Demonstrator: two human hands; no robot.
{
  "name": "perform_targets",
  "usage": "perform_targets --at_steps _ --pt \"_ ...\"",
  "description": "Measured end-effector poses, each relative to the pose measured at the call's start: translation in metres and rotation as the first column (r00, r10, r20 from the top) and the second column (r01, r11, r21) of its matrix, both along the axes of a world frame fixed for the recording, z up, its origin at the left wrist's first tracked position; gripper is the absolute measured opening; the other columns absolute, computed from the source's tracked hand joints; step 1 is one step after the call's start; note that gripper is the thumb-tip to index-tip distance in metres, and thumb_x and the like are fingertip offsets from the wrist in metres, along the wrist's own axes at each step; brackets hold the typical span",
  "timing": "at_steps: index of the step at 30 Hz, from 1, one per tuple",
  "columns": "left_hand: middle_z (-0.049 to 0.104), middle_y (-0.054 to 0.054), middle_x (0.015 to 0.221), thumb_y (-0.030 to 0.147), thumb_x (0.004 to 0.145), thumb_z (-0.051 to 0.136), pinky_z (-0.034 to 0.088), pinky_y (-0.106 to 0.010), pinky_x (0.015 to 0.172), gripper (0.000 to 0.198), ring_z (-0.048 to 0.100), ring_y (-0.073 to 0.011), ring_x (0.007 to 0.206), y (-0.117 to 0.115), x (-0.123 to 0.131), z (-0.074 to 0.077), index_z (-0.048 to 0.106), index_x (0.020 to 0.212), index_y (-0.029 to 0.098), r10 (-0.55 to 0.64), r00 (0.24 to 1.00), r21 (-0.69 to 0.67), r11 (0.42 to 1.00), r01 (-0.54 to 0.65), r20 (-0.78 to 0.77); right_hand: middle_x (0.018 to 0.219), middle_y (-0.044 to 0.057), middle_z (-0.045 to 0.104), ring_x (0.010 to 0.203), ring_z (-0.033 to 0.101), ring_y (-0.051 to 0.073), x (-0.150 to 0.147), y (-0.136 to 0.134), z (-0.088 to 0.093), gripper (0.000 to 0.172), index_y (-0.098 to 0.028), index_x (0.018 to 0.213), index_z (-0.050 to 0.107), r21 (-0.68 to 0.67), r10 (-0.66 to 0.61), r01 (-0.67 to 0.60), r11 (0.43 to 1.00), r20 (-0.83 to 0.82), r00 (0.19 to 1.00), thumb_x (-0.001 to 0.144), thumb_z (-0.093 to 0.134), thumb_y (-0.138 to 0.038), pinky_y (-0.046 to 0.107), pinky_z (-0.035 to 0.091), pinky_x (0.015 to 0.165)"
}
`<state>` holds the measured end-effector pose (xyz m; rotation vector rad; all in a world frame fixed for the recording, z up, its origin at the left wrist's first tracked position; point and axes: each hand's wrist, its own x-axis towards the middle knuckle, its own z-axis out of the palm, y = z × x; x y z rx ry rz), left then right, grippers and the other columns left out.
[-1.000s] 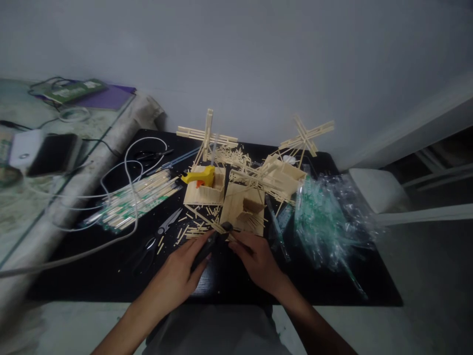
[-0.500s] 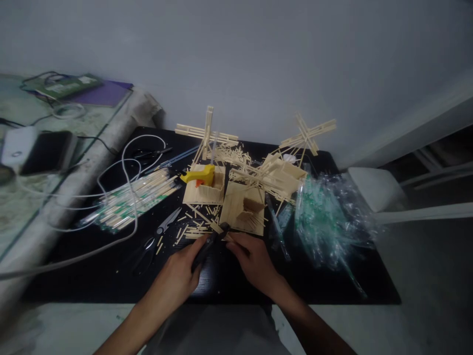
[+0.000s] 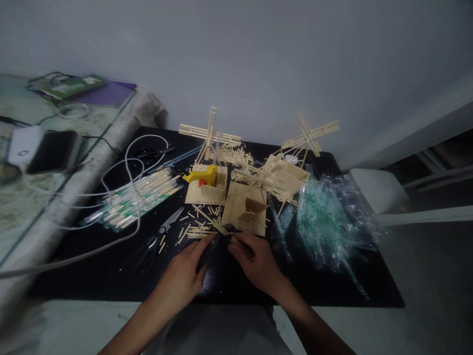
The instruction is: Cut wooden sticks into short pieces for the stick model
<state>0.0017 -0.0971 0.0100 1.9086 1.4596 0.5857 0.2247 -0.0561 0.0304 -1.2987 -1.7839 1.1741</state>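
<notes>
My left hand (image 3: 186, 264) is closed around a dark hand tool (image 3: 210, 251) that looks like pliers, its head angled up and to the right. Opposite it, my right hand (image 3: 256, 261) pinches a short wooden stick (image 3: 236, 240), whose end meets the tool's jaws; blur hides the exact contact. Just beyond the hands lie cut wooden sticks (image 3: 197, 231). A square stick-built base (image 3: 232, 209) with a small open box on it sits ahead of my right hand. Scissors (image 3: 162, 231) rest open to the left of my left hand.
A yellow glue gun (image 3: 202, 175) lies on another wooden base (image 3: 195, 195). Two windmill-like stick crosses (image 3: 209, 130) stand at the back. Packed sticks (image 3: 140, 197) and a white cable (image 3: 129, 170) are on the left, crumpled plastic wrappers (image 3: 328, 222) on the right.
My left hand and the tool have shifted slightly right and closer to my right hand. The tool's head has turned a little. The whole view has drifted slightly.
</notes>
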Motion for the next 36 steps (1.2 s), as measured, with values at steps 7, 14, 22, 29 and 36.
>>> perform_targets --at_steps 7,14,22,29,36 --pt "0.061 -0.007 0.152 0.023 0.1 0.052 0.05 -0.044 0.116 0.055 0.06 -0.0239 0.137 0.003 0.008 0.015 0.045 0.154 0.029 0.014 0.999 -0.028 1.0 -0.013 0.031 0.068 -0.001 0.065 0.061 0.058 0.015 -0.007 0.001 0.005 0.029 -0.018 0.085 0.066 0.035 -0.049 0.049 0.998 0.001 0.999 0.099 0.061 -0.042 0.025 0.043 0.061" --pt "0.06 -0.007 0.152 0.03 0.105 0.048 0.051 -0.042 0.115 0.048 0.06 -0.0233 0.138 0.002 0.007 0.018 0.047 0.153 0.029 0.057 0.998 -0.014 0.998 -0.056 0.023 0.061 0.0 0.065 0.058 0.059 0.016 -0.015 -0.001 -0.001 0.044 -0.02 0.069 0.062 0.058 -0.167 0.159 0.985 0.182 0.969 0.095 0.066 -0.056 0.026 0.038 0.059" --pt "0.067 -0.008 0.141 0.045 0.103 0.05 0.052 -0.044 0.11 0.05 0.065 -0.0278 0.128 0.018 -0.03 0.027 0.051 0.149 0.025 0.258 0.966 0.155 0.955 -0.254 -0.007 0.064 0.002 0.063 0.058 0.059 0.019 -0.002 -0.003 -0.013 0.037 -0.02 0.073 0.064 0.12 -0.162 0.125 0.985 0.387 0.908 0.1 0.063 -0.045 0.029 0.042 0.06" --pt "0.076 -0.008 0.103 0.055 0.1 0.053 0.057 -0.034 0.086 0.04 0.074 -0.0242 0.094 0.013 -0.041 0.025 0.071 0.11 0.02 0.206 0.974 0.141 0.971 -0.191 -0.096 0.11 0.012 0.068 0.105 0.065 0.027 -0.007 -0.022 -0.05 0.029 -0.021 0.12 0.068 0.258 0.023 -0.102 0.961 0.291 0.956 0.098 0.054 -0.007 0.045 0.057 0.094" --pt "0.073 -0.007 0.083 0.058 0.105 0.031 0.052 -0.035 0.071 0.055 0.073 -0.0252 0.079 0.005 -0.044 0.026 0.066 0.082 0.021 0.023 0.953 -0.026 0.999 -0.032 -0.303 0.109 0.012 0.068 0.106 0.063 0.027 -0.003 -0.02 -0.053 0.028 -0.021 0.115 0.07 0.303 0.042 -0.105 0.947 0.205 0.978 0.095 0.057 -0.006 0.049 0.056 0.095"
